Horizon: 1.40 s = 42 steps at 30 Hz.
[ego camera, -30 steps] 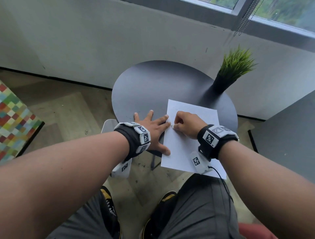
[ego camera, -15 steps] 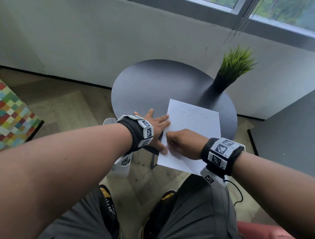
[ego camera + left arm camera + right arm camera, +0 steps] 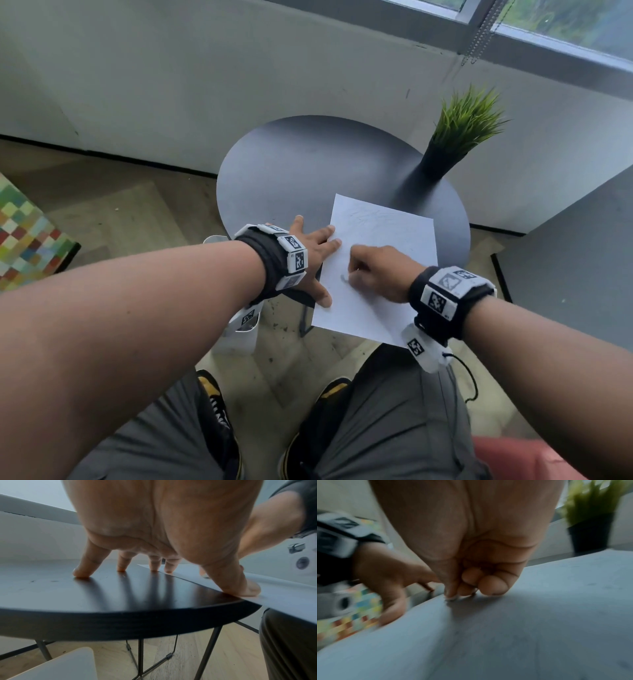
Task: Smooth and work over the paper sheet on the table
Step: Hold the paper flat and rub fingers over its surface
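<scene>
A white paper sheet [image 3: 387, 233] lies on the round dark table [image 3: 291, 171], and its near end overhangs the table edge above my lap. My left hand [image 3: 318, 255] is spread flat. Its fingers [image 3: 82, 573] rest on the tabletop and on the sheet's left edge, while the thumb presses the paper [image 3: 283, 599] at the table rim [image 3: 120, 622]. My right hand [image 3: 359, 270] is curled into a fist, and its fingertips [image 3: 493, 586] and thumbnail bear down on the paper [image 3: 539, 615] near its left side. I see nothing held in it.
A green grass plant in a black pot [image 3: 462, 137] stands at the table's far right, just beyond the sheet. A white seat [image 3: 239, 329] is under my left wrist, a checkered cushion [image 3: 24, 240] at far left, and a grey surface [image 3: 582, 257] to the right.
My right fist slid toward me down the sheet's left part, then came back a little way up. My left hand stays pressed on the paper's left edge.
</scene>
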Motion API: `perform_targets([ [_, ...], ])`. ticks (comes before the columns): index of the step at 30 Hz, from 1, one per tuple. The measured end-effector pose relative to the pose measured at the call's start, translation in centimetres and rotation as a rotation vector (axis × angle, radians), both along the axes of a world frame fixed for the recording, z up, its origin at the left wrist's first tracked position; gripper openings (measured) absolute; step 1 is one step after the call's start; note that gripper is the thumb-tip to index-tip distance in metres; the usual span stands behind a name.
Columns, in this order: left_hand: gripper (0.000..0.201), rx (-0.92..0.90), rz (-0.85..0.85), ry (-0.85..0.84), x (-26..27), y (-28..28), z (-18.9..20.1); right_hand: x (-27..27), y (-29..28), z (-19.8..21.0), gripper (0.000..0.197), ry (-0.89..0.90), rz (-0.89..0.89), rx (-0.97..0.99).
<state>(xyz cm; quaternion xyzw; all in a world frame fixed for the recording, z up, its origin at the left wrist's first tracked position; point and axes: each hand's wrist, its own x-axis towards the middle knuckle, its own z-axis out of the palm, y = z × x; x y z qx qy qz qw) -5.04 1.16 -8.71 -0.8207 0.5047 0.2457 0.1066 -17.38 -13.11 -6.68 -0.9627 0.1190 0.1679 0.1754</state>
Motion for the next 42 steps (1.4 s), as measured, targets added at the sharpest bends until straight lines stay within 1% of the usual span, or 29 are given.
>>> perform_targets([
  [1,0.124,-0.005,0.003,0.0,0.0,0.0,0.0,0.2,-0.5,-0.2,0.012,-0.03,-0.093,-0.018],
  [2,0.124,-0.009,0.006,0.003,0.0,0.0,-0.1,0.3,-0.3,-0.5,0.013,-0.066,-0.145,-0.042],
  [3,0.124,-0.01,0.008,0.008,0.1,0.1,-0.2,0.3,0.4,-0.9,0.014,-0.091,-0.145,-0.055],
  [4,0.125,-0.008,0.01,0.016,0.1,0.1,-0.3,0.0,1.6,-1.3,0.014,-0.108,-0.095,-0.046],
  [6,0.128,-0.002,0.006,0.019,0.4,0.1,-0.5,-0.9,3.7,-1.6,0.012,-0.103,0.058,-0.003],
  [7,0.128,-0.001,0.005,0.019,0.4,0.1,-0.5,-1.2,3.8,-1.5,0.011,-0.087,0.09,0.025],
  [8,0.128,0.001,0.006,0.02,0.3,0.1,-0.4,-1.0,3.3,-1.2,0.01,-0.072,0.075,0.041],
  [10,0.127,0.005,0.009,0.021,0.2,0.2,-0.3,-0.1,1.3,-0.7,0.012,-0.064,-0.069,0.039],
  [12,0.127,0.005,0.014,0.025,0.2,0.1,-0.2,0.4,-0.3,-0.8,0.016,-0.106,-0.248,0.003],
  [13,0.127,0.001,0.014,0.023,0.2,0.1,-0.3,0.6,-0.3,-1.0,0.017,-0.13,-0.29,-0.022],
  [14,0.127,-0.003,0.014,0.022,0.3,0.1,-0.3,0.6,0.2,-1.1,0.017,-0.142,-0.278,-0.045],
  [15,0.127,-0.006,0.015,0.023,0.3,0.2,-0.4,0.5,1.0,-1.2,0.017,-0.128,-0.224,-0.053],
  [17,0.127,-0.009,0.015,0.035,0.4,0.3,-0.5,0.0,2.3,-1.4,0.017,-0.07,-0.066,-0.015],
  [18,0.127,-0.011,0.015,0.037,0.4,0.4,-0.5,-0.1,2.2,-1.3,0.014,-0.036,-0.028,0.009],
  [19,0.126,-0.014,0.015,0.035,0.4,0.4,-0.6,-0.1,1.5,-1.1,0.011,-0.014,-0.042,0.02],
  [20,0.125,-0.018,0.013,0.028,0.3,0.5,-0.5,0.0,0.4,-1.0,0.011,-0.018,-0.096,0.018],
  [23,0.122,-0.027,0.02,0.021,-0.3,0.9,-0.3,0.1,-3.1,-0.6,0.012,-0.074,-0.341,-0.018],
  [24,0.119,-0.031,0.027,0.026,-0.5,1.1,-0.2,0.1,-3.8,-0.5,0.012,-0.081,-0.387,-0.004],
  [26,0.107,-0.067,0.019,0.004,-1.1,1.3,0.0,0.1,-4.3,-0.7,0.014,-0.079,-0.418,0.058],
  [29,0.077,-0.212,0.012,-0.032,-1.0,1.2,0.3,-0.1,-4.0,-1.0,0.017,-0.066,-0.39,0.125],
  [30,0.07,-0.254,0.039,-0.033,-0.8,1.2,0.4,-0.3,-3.7,-1.0,0.017,-0.055,-0.366,0.145],
  [31,0.067,-0.284,0.075,-0.036,-0.5,1.2,0.4,-0.5,-3.4,-1.0,0.016,-0.044,-0.336,0.164],
  [32,0.069,-0.304,0.111,-0.042,-0.1,1.2,0.2,-0.8,-3.0,-0.8,0.015,-0.033,-0.298,0.178],
  [34,0.084,-0.305,0.159,-0.044,0.6,1.4,-0.4,-1.5,-2.4,-0.5,0.014,0.003,-0.205,0.19],
  [36,0.095,-0.265,0.157,-0.025,0.6,1.6,-1.0,-2.1,-2.0,-0.3,0.008,0.046,-0.126,0.196],
  [37,0.095,-0.247,0.136,-0.02,0.4,1.7,-1.2,-2.2,-1.9,-0.1,0.004,0.075,-0.094,0.203],
  [39,0.088,-0.236,0.079,-0.007,-0.1,1.7,-1.5,-2.4,-2.3,0.1,0.006,0.151,-0.053,0.259],
  [41,0.075,-0.26,0.061,0.021,-0.2,1.8,-1.7,-2.3,-3.0,0.2,0.004,0.203,-0.065,0.363],
  [42,0.068,-0.279,0.06,0.035,0.0,1.9,-1.7,-2.2,-3.3,0.3,0.005,0.201,-0.082,0.398],
])
